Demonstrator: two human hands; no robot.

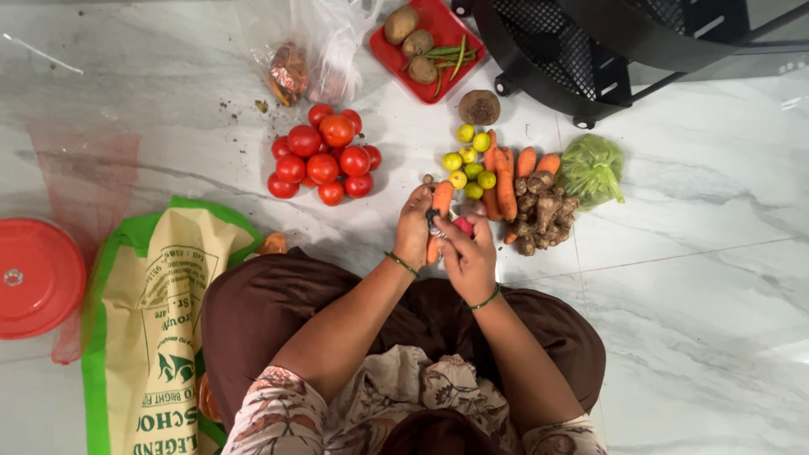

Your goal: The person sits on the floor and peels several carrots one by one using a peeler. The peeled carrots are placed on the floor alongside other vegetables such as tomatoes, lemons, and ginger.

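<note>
While the person sits on the marble floor [699,278] with knees spread, both hands meet just in front of the lap, near the middle of the floor as seen from the head camera. The left hand [413,229] is curled around a carrot [441,202], gripping its lower half so that the orange top sticks up past the fingers, pointing away from the body. The right hand [468,253] is closed around a small peeler with a pink handle [463,225], whose metal part lies against the carrot's side, between the two hands. Just beyond the hands lies a heap of more carrots [514,173], with a cluster of small yellow-green limes [468,160] touching its left side and a pile of knobbly brown roots [541,211] at its right. A green bag of leaves [592,171] sits just right of the roots. Farther left, well apart from the hands, a mound of red tomatoes [324,156] rests on the floor. Toward the far edge stands a red tray [388,55] holding potatoes and green beans, with a round brown beet [479,107] just below it. A yellow and green sack [147,329] lies beside the person's left knee, and a red lid [34,278] rests at the left edge.
</note>
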